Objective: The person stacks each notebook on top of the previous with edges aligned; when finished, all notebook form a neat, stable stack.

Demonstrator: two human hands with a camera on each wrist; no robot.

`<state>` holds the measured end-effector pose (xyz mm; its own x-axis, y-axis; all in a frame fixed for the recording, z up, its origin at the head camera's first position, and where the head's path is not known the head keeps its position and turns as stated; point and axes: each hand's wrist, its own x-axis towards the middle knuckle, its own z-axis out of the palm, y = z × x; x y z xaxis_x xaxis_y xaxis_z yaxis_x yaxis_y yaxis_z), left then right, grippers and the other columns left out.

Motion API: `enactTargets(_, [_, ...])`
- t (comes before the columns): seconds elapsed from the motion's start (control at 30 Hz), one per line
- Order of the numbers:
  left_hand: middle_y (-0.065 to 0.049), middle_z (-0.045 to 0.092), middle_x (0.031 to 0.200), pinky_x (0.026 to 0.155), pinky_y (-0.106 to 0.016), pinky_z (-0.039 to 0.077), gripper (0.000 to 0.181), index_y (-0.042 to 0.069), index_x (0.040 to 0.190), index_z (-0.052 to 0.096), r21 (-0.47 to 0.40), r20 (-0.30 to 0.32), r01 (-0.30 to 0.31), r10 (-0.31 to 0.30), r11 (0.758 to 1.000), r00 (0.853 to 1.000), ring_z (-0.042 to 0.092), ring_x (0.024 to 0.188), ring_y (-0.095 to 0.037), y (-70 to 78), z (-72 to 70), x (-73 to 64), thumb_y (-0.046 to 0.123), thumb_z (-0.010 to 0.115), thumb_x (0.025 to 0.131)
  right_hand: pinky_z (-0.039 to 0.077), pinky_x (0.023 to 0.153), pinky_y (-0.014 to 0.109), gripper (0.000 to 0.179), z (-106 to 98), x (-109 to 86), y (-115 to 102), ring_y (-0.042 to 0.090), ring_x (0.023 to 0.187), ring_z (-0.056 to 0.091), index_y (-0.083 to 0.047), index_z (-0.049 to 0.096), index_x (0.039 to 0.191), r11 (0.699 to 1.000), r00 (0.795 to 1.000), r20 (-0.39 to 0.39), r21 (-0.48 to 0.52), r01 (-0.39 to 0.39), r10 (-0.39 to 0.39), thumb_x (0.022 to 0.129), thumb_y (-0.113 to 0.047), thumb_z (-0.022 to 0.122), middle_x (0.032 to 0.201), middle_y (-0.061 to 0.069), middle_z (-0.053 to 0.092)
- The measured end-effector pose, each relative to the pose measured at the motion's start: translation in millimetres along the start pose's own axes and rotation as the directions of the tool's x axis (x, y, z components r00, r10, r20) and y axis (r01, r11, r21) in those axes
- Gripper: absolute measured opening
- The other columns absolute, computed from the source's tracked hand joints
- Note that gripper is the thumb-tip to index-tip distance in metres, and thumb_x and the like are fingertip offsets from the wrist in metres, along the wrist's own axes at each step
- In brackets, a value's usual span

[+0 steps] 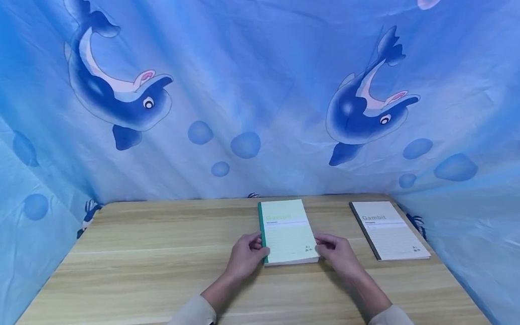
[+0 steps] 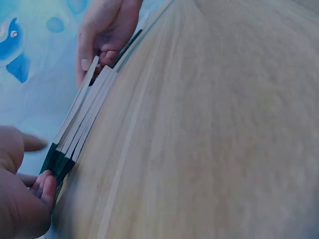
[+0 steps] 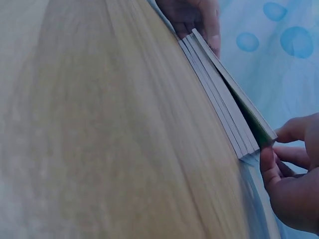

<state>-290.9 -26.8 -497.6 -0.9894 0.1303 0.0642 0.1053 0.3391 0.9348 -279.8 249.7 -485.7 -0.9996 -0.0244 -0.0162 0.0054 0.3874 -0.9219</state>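
Observation:
Several notebooks lie in a stack, a pale green notebook (image 1: 288, 232) with a green spine on top. My right hand (image 1: 338, 253) pinches the top notebook at its near right corner; in the right wrist view that edge is raised, leaving a wedge-shaped gap above the lower notebooks (image 3: 214, 94). On the other side, my left hand (image 1: 245, 256) holds the stack by the green spines (image 2: 59, 162), its thumb beside the near left corner. One finger stands out above the spines in the left wrist view.
A white notebook (image 1: 388, 229) with a dark spine lies near the right edge of the wooden table (image 1: 153, 271). Behind the table hangs a blue curtain (image 1: 266, 72) printed with dolphins and bubbles.

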Motion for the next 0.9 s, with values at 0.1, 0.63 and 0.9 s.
enactTargets(0.1, [-0.016,0.061,0.119,0.087,-0.025,0.056,0.078,-0.008,0.148,0.048,0.004,0.071,-0.014,0.014,1.0,0.997,0.06,0.105,-0.023,-3.7,-6.3,-3.8,0.017,0.084,0.083,0.053,0.083,0.017,0.045,-1,-0.8,1,0.02,0.111,0.063,0.001,0.063,0.137,1.0,0.999,0.031,-0.026,-0.007,0.007,0.094,-0.01,0.07,0.124,0.014,0.07])
enactTargets(0.63, [-0.018,0.063,0.123,0.085,-0.024,0.057,0.086,-0.008,0.146,0.051,0.073,0.116,-0.12,0.111,0.99,0.987,0.063,0.103,-0.021,-12.9,-8.8,-5.0,0.015,0.092,0.074,0.052,0.081,0.02,0.069,-9,1.4,17,0.021,0.099,0.059,-0.003,0.059,0.143,0.991,0.982,0.167,-0.081,0.108,-0.093,0.082,-0.017,0.086,0.113,0.012,0.061])
enactTargets(0.9, [-0.018,0.064,0.122,0.084,-0.026,0.06,0.082,-0.009,0.143,0.053,0.09,0.08,-0.124,0.117,0.988,0.99,0.065,0.103,-0.022,-12.8,-6.6,-4.0,0.011,0.092,0.073,0.052,0.079,0.021,0.067,-8,6.3,18,0.02,0.097,0.059,-0.003,0.058,0.144,0.989,0.985,0.155,-0.113,0.09,-0.072,0.083,-0.016,0.085,0.11,0.011,0.062])
